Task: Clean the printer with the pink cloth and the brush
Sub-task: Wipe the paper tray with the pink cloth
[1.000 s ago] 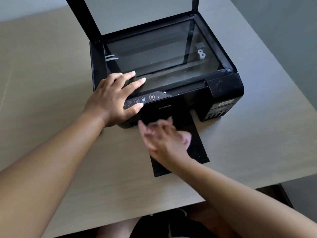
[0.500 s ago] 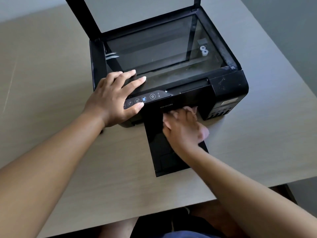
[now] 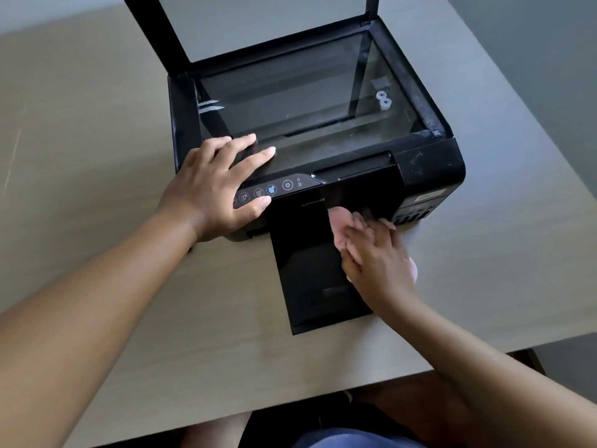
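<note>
A black printer (image 3: 429, 176) stands on the table with its scanner lid (image 3: 155, 30) raised and the glass bed (image 3: 300, 101) exposed. Its black output tray (image 3: 310, 279) sticks out toward me. My left hand (image 3: 213, 189) rests flat on the printer's front left corner, fingers on the glass edge and thumb by the control panel (image 3: 284, 185). My right hand (image 3: 371, 257) presses the pink cloth (image 3: 339, 218) against the tray at the output slot, fingers fairly straight and blurred. Only bits of the cloth show around the hand. No brush is in view.
The beige table (image 3: 97, 156) extends left and right of the printer; its near edge runs across the bottom, its right edge falls off at the far right. My legs show under the table edge.
My right hand with the cloth moved from the tray's near left part up to the output slot, then slid right along it. My left hand stayed in place.
</note>
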### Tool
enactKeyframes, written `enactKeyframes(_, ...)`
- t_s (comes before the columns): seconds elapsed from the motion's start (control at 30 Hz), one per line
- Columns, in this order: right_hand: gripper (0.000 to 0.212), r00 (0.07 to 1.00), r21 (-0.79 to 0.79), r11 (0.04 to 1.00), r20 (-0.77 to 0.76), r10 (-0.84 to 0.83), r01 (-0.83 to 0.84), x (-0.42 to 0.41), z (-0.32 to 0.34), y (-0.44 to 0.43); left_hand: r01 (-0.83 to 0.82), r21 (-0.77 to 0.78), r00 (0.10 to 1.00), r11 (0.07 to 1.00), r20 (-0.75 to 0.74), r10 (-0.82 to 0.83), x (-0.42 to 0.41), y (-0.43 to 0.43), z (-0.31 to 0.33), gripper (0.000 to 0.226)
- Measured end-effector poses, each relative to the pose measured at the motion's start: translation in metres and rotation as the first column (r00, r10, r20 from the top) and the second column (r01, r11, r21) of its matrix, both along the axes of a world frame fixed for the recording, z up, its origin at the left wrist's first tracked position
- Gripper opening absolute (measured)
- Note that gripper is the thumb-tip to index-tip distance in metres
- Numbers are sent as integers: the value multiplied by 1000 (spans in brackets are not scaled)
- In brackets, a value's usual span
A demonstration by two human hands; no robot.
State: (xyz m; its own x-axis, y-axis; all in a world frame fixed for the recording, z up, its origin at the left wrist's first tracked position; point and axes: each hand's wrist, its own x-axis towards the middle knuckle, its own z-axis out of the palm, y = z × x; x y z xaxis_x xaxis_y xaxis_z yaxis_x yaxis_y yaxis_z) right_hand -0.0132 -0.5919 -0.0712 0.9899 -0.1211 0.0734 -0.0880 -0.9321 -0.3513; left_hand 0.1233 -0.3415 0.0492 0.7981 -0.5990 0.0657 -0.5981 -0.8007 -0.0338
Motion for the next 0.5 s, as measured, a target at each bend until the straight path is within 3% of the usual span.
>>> enactKeyframes(0.1, 43, 993, -85, 993, -73, -93, 86, 32, 4, 44, -8, 3, 1000, 1000, -4, 8, 0, 0, 0, 72)
enactKeyframes(0.2, 44, 993, -74, 997, -109, -43, 35, 38, 2, 79, -6, 9, 1000, 1000, -10, 6, 0, 0, -1, 73)
enactKeyframes(0.3, 49, 964, -45, 964, -55, 260, -263, 25, 2, 87, 0, 1, 1000, 1000, -1, 0, 0, 1, -1, 73)
enactKeyframes(0.4, 47, 811, 17, 811, -15, 585, -585, 10, 11, 73, 3, -2, 1000, 1000, 1, -3, 1, 1, -1, 73)
enactKeyframes(0.5, 53, 668, 46, 671, -57, 742, -740, -15, 13, 42, -1, -2, 1000, 1000, -12, 1, 1, 0, -2, 74)
